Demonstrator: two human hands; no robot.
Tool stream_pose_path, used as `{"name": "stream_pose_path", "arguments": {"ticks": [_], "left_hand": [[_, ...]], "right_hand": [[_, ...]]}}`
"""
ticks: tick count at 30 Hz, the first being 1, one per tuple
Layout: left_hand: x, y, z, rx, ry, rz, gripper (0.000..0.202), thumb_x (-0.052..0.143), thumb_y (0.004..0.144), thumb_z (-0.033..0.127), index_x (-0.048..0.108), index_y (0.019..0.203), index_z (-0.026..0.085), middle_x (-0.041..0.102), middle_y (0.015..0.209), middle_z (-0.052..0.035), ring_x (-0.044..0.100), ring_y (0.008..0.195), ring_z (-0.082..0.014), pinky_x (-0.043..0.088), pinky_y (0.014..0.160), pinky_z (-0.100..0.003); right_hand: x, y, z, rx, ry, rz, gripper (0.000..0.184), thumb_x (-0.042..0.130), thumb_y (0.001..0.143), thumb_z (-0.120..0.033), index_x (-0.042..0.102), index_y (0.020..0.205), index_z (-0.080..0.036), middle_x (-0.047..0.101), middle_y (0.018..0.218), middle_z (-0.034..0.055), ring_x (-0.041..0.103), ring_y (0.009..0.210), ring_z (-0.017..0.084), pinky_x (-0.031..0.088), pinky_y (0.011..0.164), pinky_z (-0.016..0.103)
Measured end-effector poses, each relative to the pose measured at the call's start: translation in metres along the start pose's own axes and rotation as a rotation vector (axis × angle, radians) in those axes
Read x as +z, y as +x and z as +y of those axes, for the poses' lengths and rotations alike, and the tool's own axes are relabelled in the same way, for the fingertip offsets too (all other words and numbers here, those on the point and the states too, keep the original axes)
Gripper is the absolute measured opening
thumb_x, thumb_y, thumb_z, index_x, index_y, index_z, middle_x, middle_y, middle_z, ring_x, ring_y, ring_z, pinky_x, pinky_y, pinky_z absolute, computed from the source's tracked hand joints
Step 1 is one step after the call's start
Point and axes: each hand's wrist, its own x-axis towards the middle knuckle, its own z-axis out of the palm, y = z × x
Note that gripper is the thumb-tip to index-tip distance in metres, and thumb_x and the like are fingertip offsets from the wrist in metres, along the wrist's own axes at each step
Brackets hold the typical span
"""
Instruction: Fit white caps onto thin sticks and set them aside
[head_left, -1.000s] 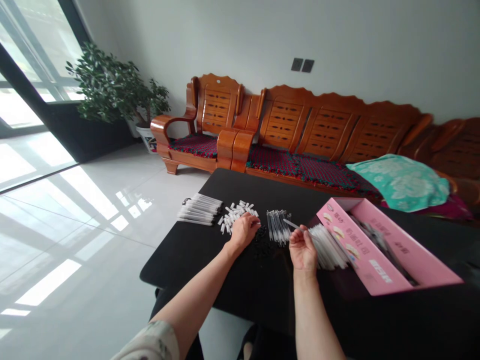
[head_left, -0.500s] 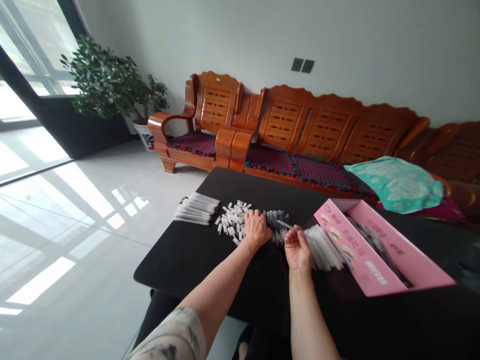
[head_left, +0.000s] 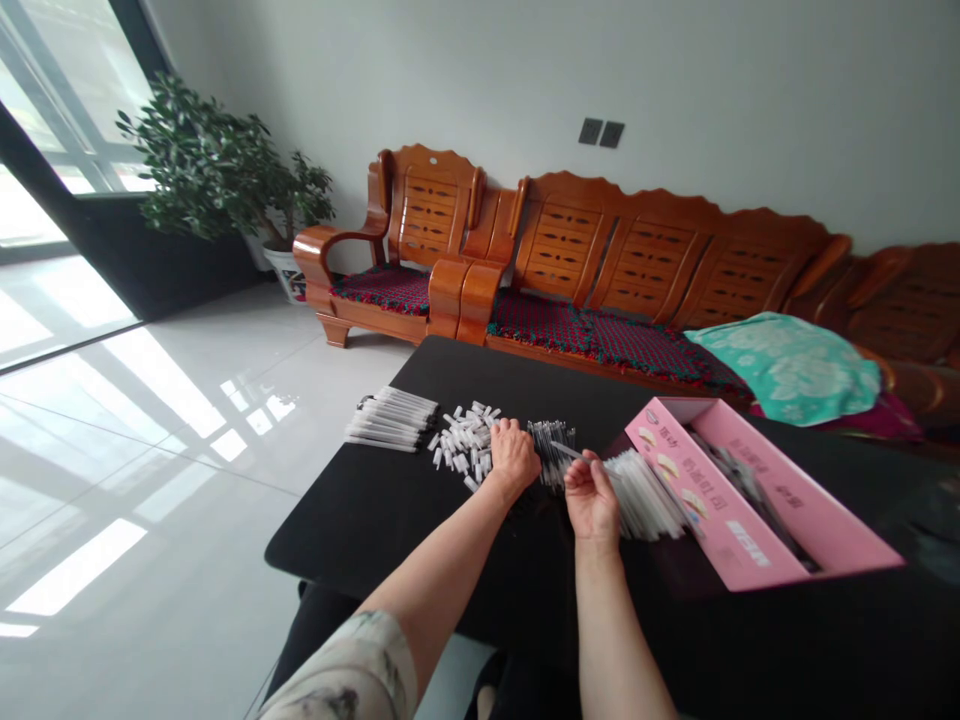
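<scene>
My right hand (head_left: 594, 497) is closed, palm up, pinching a slim pale pen barrel (head_left: 565, 449) that points left over a row of dark pen refills (head_left: 553, 470). My left hand (head_left: 514, 456) rests with curled fingers between a heap of white pen caps (head_left: 461, 440) and the refills. Its fingertips are turned away, so whatever it holds is hidden. A bundle of translucent white pen barrels (head_left: 651, 500) lies just right of my right hand. Farther left, several capped white pens (head_left: 394, 420) lie side by side at the table's edge.
A pink cardboard box (head_left: 720, 530) stands on the black table (head_left: 360, 530) at right, with dark items inside. Behind the table is a wooden sofa (head_left: 577, 235) with a turquoise cloth (head_left: 791, 370). A potted plant (head_left: 217, 170) stands back left.
Both hands keep nearly the same pose, the right still pinching the pen barrel. The whole view has shifted very slightly.
</scene>
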Motion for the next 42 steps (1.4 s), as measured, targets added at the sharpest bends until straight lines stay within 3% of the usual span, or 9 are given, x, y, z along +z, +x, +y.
{"name": "stream_pose_path", "arguments": {"ticks": [7, 12, 18, 22, 30, 33, 37, 40, 42], "left_hand": [[-0.002, -0.003, -0.002, -0.012, -0.081, 0.089, 0.019, 0.058, 0.073, 0.017, 0.073, 0.080, 0.009, 0.063, 0.092, -0.0173, 0.053, 0.098, -0.0307, 0.040, 0.090, -0.043], [-0.022, -0.014, -0.022, 0.009, -0.355, 0.187, 0.011, 0.055, 0.079, 0.013, 0.065, 0.075, 0.014, 0.063, 0.083, -0.0084, 0.059, 0.082, -0.0197, 0.045, 0.080, -0.031], [-0.041, -0.036, -0.069, 0.004, -0.762, 0.039, 0.013, 0.047, 0.091, 0.027, 0.057, 0.089, 0.019, 0.060, 0.064, 0.0017, 0.054, 0.054, -0.0129, 0.039, 0.056, -0.024], [-0.039, -0.047, -0.085, 0.052, -0.918, 0.051, 0.022, 0.046, 0.094, 0.038, 0.054, 0.087, 0.018, 0.056, 0.057, 0.0033, 0.047, 0.049, -0.0109, 0.034, 0.051, -0.022], [-0.029, -0.059, -0.090, 0.083, -1.019, 0.014, 0.029, 0.047, 0.094, 0.044, 0.056, 0.092, 0.016, 0.060, 0.064, 0.0004, 0.049, 0.054, -0.0105, 0.037, 0.053, -0.021], [-0.026, -0.058, -0.091, 0.045, -1.119, -0.039, 0.030, 0.049, 0.092, 0.045, 0.054, 0.098, 0.016, 0.061, 0.069, 0.0002, 0.046, 0.049, -0.0080, 0.036, 0.049, -0.020], [-0.022, -0.057, -0.092, 0.001, -1.252, -0.106, 0.033, 0.053, 0.089, 0.046, 0.052, 0.105, 0.016, 0.063, 0.080, -0.0023, 0.049, 0.051, -0.0072, 0.036, 0.044, -0.017], [-0.019, -0.057, -0.092, 0.016, -1.315, -0.152, 0.035, 0.056, 0.087, 0.042, 0.052, 0.110, 0.016, 0.063, 0.086, -0.0046, 0.054, 0.056, -0.0085, 0.038, 0.042, -0.016], [-0.018, -0.058, -0.092, 0.023, -1.317, -0.173, 0.036, 0.057, 0.086, 0.040, 0.054, 0.111, 0.015, 0.063, 0.087, -0.0053, 0.055, 0.057, -0.0086, 0.040, 0.043, -0.016]], "right_hand": [[0.001, 0.000, -0.001, 0.007, -0.012, 0.020, 0.016, 0.073, 0.078, -0.022, 0.072, 0.092, -0.015, 0.075, 0.070, 0.0030, 0.071, 0.058, 0.012, 0.059, 0.056, 0.020], [0.003, -0.002, -0.001, 0.013, -0.019, 0.023, 0.021, 0.073, 0.077, -0.025, 0.072, 0.096, -0.015, 0.074, 0.068, 0.0018, 0.068, 0.055, 0.011, 0.057, 0.053, 0.021], [0.009, -0.003, 0.001, 0.023, -0.030, -0.003, 0.021, 0.075, 0.077, -0.028, 0.073, 0.094, -0.015, 0.073, 0.066, 0.0011, 0.067, 0.054, 0.011, 0.056, 0.052, 0.020], [0.012, -0.005, 0.001, 0.033, -0.063, -0.005, 0.022, 0.076, 0.076, -0.029, 0.072, 0.092, -0.015, 0.072, 0.065, 0.0012, 0.066, 0.053, 0.011, 0.055, 0.050, 0.021], [0.020, -0.013, 0.002, 0.114, -0.177, -0.150, 0.027, 0.073, 0.077, -0.043, 0.066, 0.072, -0.017, 0.061, 0.056, -0.0026, 0.054, 0.039, 0.009, 0.040, 0.032, 0.018], [0.022, -0.016, 0.002, 0.124, -0.252, -0.179, 0.026, 0.074, 0.077, -0.037, 0.070, 0.093, -0.016, 0.065, 0.061, -0.0011, 0.053, 0.038, 0.009, 0.038, 0.030, 0.017], [0.023, -0.018, 0.000, 0.153, -0.237, -0.165, 0.057, 0.074, 0.078, -0.026, 0.055, 0.131, -0.030, 0.063, 0.058, -0.0075, 0.049, 0.035, 0.007, 0.036, 0.030, 0.014], [0.020, -0.017, -0.001, 0.144, -0.198, -0.141, 0.038, 0.072, 0.078, -0.026, 0.066, 0.116, -0.023, 0.066, 0.058, -0.0042, 0.053, 0.036, 0.008, 0.038, 0.030, 0.015], [0.017, -0.014, 0.000, 0.131, -0.163, -0.113, 0.024, 0.069, 0.078, -0.025, 0.071, 0.101, -0.016, 0.071, 0.064, 0.0020, 0.064, 0.047, 0.012, 0.048, 0.037, 0.019]]}}
